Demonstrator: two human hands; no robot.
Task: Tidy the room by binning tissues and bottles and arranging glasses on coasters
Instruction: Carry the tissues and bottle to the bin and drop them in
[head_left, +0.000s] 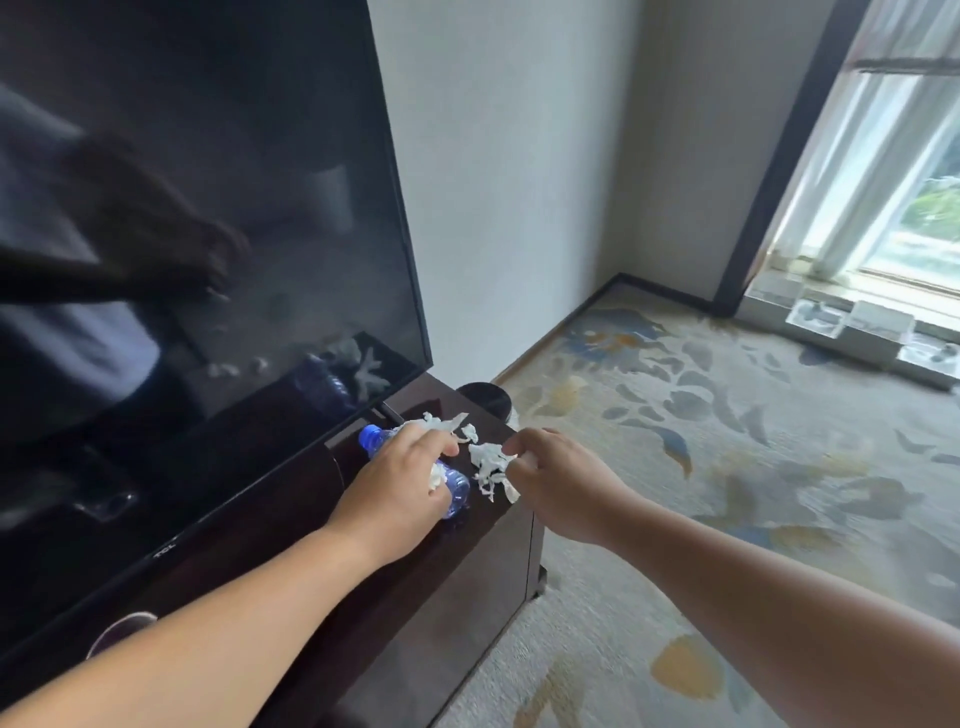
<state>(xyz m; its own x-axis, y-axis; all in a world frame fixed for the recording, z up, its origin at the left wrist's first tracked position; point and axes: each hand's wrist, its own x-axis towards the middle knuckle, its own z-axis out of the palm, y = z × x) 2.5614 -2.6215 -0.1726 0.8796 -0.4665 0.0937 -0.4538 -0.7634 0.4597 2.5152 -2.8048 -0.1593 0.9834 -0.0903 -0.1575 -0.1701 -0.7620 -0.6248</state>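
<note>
Head view: at the cabinet's (467, 561) far right corner, the left hand (402, 483) closes its grip over a light, crushable blue-capped bottle (456, 494) lying flat, best taken round its middle. The right hand (550, 478) pinches soft, easily torn tissue shreds (488, 460) just beside it. The television's (208, 208) lower bezel reads TCL; no bottle label is legible.

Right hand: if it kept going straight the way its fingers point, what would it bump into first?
The right hand pinches the torn tissue scraps on the dark cabinet; beyond them it would probably meet the left hand gripping the plastic bottle.
</note>
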